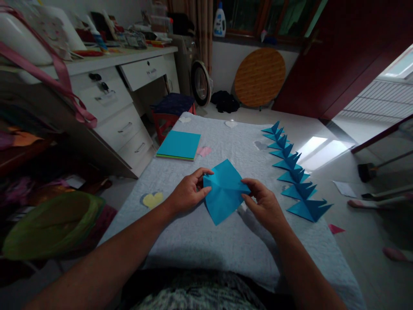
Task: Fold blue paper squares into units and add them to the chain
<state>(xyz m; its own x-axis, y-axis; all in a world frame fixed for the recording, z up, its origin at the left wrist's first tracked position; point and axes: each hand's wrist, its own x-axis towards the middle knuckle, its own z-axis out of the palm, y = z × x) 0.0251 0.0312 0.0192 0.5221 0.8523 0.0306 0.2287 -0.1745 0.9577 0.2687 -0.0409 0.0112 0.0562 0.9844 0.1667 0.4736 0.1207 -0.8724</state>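
Between my hands a square sheet of blue origami paper (223,193) is held with one corner toward me, faint creases crossing at its middle. My left hand (190,189) pinches the sheet's left corner between thumb and fingers. At the opposite corner, my right hand (263,202) grips the paper the same way. Along the table's right side stands a row of several folded blue paper cranes (309,209). A stack of square paper (179,145), blue on top with green and other edges below, lies at the far left of the table.
The table wears a pale cloth (180,245) with heart patches. A red stool (171,110) stands behind its far left corner. White drawers (119,125) rise at the left, near a green-lined bin (54,224). A round wooden board (260,77) leans against the back wall.
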